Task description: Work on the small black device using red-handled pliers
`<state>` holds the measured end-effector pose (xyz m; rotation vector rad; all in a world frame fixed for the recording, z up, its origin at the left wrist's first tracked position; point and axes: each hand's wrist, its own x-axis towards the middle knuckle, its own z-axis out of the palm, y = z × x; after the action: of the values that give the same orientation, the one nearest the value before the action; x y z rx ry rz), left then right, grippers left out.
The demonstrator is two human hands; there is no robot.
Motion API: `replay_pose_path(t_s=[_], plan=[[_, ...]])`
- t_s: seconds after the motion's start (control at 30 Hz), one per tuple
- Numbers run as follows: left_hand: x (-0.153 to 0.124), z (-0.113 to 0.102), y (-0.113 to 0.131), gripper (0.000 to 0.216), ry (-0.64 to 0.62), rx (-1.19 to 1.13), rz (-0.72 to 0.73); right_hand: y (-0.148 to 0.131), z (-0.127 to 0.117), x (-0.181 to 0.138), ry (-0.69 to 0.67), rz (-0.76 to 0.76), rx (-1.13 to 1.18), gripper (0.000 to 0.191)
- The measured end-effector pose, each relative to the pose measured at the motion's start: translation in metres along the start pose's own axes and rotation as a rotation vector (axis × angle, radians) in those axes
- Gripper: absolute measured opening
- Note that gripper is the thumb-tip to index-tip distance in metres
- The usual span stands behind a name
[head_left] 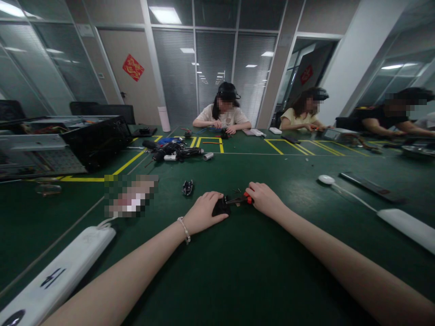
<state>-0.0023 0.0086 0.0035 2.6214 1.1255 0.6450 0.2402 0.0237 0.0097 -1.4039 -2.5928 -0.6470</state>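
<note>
My left hand (204,211) rests on the green table (238,271), fingers curled over a small black part (220,207) and holding it down. My right hand (264,198) is closed round the red-and-black handles of a small pair of pliers (239,199), whose tip points left into the black part. A bracelet sits on my left wrist. Another small black piece (187,187) lies just behind my left hand.
A white power strip (57,276) lies at the near left, and a white cable with a plug (326,179) runs to a white block (408,226) at the right. An open computer case (61,145) stands at the left, loose parts (176,151) mid-table. Three people sit working at the far side.
</note>
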Motion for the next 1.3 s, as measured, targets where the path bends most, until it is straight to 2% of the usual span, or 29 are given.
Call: replay_pose_path(t_s=[1.3], plan=[[0.0000,-0.0023,0.0024,0.050,-0.013,-0.010,-0.016,0.0010,0.0028,0.0003,0.002,-0.011,0.008,0.018]])
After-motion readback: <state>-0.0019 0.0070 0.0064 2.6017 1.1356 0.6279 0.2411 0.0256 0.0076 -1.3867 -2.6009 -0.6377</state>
